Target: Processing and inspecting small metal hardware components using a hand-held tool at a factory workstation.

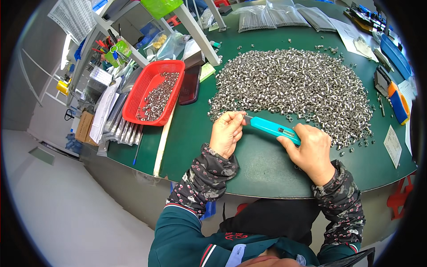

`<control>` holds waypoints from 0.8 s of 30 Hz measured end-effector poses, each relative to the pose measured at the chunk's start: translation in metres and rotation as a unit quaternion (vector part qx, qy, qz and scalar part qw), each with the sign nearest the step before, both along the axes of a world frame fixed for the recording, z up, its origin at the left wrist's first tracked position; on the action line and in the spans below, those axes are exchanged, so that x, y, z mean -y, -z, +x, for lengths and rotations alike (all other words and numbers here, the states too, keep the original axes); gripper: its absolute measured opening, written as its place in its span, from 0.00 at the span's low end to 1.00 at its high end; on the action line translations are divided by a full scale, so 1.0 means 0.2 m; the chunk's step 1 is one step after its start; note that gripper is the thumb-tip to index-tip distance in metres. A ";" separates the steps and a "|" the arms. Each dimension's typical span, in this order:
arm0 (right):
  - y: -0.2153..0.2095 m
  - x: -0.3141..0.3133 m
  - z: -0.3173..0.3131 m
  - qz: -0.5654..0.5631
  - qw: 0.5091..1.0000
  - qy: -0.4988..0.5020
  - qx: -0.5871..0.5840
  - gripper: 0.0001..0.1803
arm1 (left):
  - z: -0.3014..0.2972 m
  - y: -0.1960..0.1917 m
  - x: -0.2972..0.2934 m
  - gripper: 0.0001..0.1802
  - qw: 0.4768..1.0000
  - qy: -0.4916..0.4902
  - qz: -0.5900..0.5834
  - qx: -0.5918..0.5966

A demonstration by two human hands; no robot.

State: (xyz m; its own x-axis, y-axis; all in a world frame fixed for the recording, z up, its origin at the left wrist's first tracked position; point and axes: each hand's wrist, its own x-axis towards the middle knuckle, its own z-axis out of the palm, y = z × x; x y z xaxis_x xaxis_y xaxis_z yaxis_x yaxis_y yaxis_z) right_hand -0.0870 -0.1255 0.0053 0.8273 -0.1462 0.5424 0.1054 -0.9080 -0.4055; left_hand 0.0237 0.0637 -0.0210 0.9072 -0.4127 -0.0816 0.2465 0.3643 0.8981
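The left forearm (207, 171) slants up rightward from the lower middle of the frame; its hand (228, 134), near centre, pinches thumb against forefinger, other fingers curled. The right forearm (340, 204) leans up leftward from the lower right, its hand (311, 151) gripping, back upward, thumb pointing left.

Right hand (312, 153) grips a teal knife (270, 127); left hand (226, 135) touches its tip. Metal rings (293, 82) lie heaped on the tabletop (262, 175).
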 end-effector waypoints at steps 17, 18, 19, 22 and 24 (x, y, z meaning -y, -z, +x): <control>0.02 0.07 0.03 0.067 0.994 -0.042 -0.073 0.18 | 0.02 0.00 -0.02 0.08 1.000 0.016 -0.021 -0.008; 0.03 0.07 0.04 0.086 0.993 -0.062 -0.044 0.16 | 0.02 0.00 -0.02 0.08 1.000 0.015 -0.021 -0.008; 0.04 0.07 0.05 0.105 0.991 -0.082 -0.015 0.13 | 0.02 0.00 -0.03 0.08 1.000 0.023 -0.011 -0.005; 0.00 0.09 0.04 0.078 0.992 -0.093 -0.042 0.08 | 0.03 -0.01 -0.03 0.08 0.999 0.033 0.008 -0.008; 0.00 0.10 0.04 0.063 0.991 -0.111 -0.039 0.07 | 0.03 -0.02 -0.03 0.08 0.999 0.034 0.017 -0.013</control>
